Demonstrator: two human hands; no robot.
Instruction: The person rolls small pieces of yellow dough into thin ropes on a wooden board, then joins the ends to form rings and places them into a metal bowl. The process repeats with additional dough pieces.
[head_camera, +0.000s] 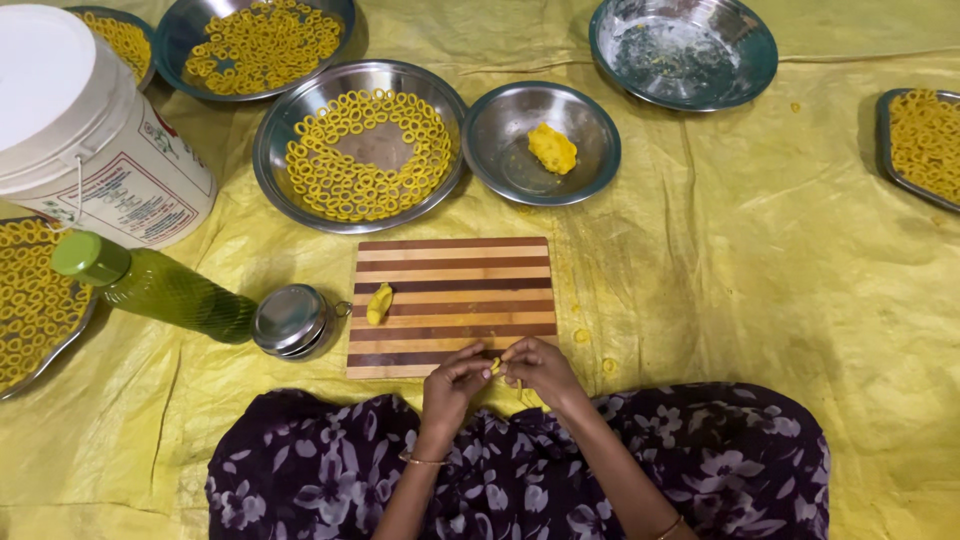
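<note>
Your left hand (452, 384) and right hand (541, 368) meet just over the near edge of the striped cutting board (450, 300), fingers curled in narrow, and between the fingertips of both you pinch a small piece of yellow dough (495, 366). It is too small and too covered by your fingers to tell which way its long axis runs. A second dough piece (379, 303) lies on the left part of the board, a short stub with its long axis running roughly away from you, tilted slightly right at the far end.

The rest of the board is bare, so you have open room on it ahead of your hands. Just left of the board sits a small round steel tin (290, 320), touching a green bottle (150, 285) lying on its side. Beyond the board's far edge stands a steel bowl of yellow rings (360, 145), and to its right, just beside it, a smaller steel bowl (575, 165) holding a lump of dough (552, 148). A white bucket (90, 130) stands far left. To your right the yellow sheet (750, 260) lies open up to a tray (922, 145) at the edge
</note>
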